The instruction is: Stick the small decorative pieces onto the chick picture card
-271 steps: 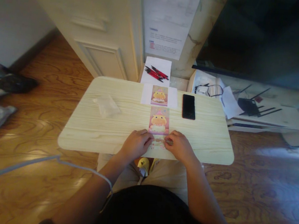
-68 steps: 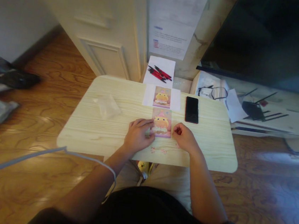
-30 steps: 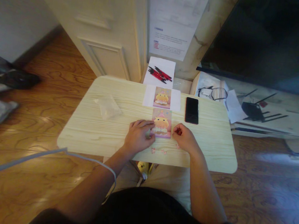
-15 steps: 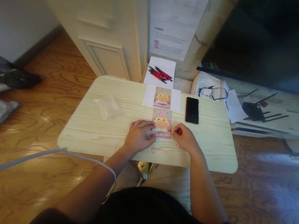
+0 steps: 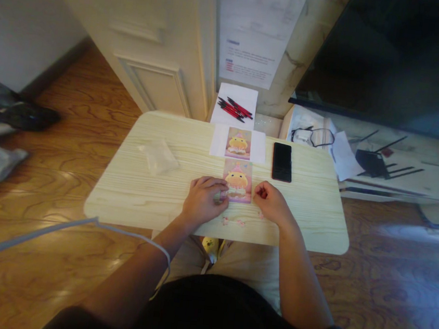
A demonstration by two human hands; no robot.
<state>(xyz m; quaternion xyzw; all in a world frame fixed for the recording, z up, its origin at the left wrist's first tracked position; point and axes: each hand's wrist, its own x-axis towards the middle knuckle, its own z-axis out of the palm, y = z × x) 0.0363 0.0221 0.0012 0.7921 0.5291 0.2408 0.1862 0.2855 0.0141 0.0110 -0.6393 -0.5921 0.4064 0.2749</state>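
Pink duck card (image 5: 237, 179) lies between the hands, left fingers (image 5: 217, 185) flat on its edge, right fingers (image 5: 261, 191) curled beside.

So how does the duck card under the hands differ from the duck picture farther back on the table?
The near card lies bare on the table, while the far picture sits on a wider white sheet. The left hand touches the near card; nothing touches the far picture. Both show a yellow duck on pink.

Warm glossy wood-plank floor (image 5: 71, 117) all around a small pale wooden table with rounded corners (image 5: 153, 199). Cream panelled door (image 5: 154, 37) behind it, printed paper notice (image 5: 257, 32) taped up, big dark TV screen (image 5: 395, 57) above a low white shelf (image 5: 429, 181).
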